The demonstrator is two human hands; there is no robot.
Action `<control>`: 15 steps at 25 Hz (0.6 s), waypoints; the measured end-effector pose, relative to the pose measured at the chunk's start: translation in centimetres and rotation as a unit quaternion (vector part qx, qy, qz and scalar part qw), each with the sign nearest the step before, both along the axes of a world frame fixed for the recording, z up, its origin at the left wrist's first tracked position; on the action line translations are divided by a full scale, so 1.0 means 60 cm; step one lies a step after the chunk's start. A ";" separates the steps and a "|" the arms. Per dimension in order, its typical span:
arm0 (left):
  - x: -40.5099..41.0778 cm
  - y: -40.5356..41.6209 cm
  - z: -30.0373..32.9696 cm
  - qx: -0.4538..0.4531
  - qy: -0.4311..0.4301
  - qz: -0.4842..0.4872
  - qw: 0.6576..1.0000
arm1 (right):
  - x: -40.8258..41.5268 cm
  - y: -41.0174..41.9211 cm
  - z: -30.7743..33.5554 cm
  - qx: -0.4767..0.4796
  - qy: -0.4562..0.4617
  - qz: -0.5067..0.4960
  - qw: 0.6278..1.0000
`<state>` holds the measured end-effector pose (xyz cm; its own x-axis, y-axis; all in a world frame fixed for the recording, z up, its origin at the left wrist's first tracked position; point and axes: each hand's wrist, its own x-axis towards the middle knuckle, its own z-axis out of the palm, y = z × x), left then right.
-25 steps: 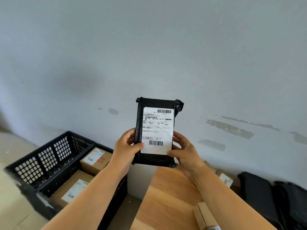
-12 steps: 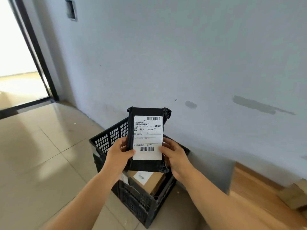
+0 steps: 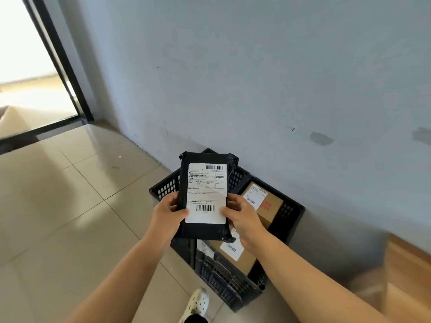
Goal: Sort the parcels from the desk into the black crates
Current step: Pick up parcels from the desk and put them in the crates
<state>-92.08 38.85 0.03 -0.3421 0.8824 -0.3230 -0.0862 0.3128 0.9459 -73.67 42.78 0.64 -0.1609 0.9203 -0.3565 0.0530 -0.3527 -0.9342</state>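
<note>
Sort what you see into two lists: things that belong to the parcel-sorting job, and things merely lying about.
Job: black parcel, left hand, right hand, crates, boxes, desk.

Lying about: shoe, door frame, floor, wall.

The place looked like a bare back room used for sorting mail, not a home. A plain grey wall [image 3: 256, 78] with scuffs and patched marks ran down to a floor of large beige tiles [image 3: 58, 217]. Black plastic crates [image 3: 289, 210] stood against that wall, and cardboard boxes [image 3: 268, 206] with printed shipping labels lay inside. A black-framed doorway [image 3: 60, 61] opened to bright daylight at the left, and a wooden tabletop [image 3: 408, 264] edged in at the right.
</note>
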 end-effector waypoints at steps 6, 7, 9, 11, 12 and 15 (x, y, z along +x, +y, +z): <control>-0.097 0.218 -0.022 -0.043 0.065 -0.030 0.997 | -0.094 0.199 -0.062 -0.032 0.039 -0.016 0.999; -0.109 0.252 -0.028 -0.059 0.077 -0.039 0.995 | -0.108 0.228 -0.073 -0.042 0.035 -0.019 0.998; -0.134 0.319 -0.050 -0.083 0.100 -0.067 0.989 | -0.137 0.285 -0.097 -0.066 0.026 -0.024 0.997; -0.151 0.372 -0.073 -0.105 0.122 -0.095 0.982 | -0.154 0.327 -0.123 -0.098 0.020 -0.037 0.994; -0.159 0.399 -0.087 -0.115 0.134 -0.114 0.978 | -0.161 0.347 -0.137 -0.116 0.016 -0.047 0.992; -0.173 0.475 -0.134 -0.154 0.157 -0.175 0.960 | -0.175 0.395 -0.183 -0.165 -0.003 -0.071 0.984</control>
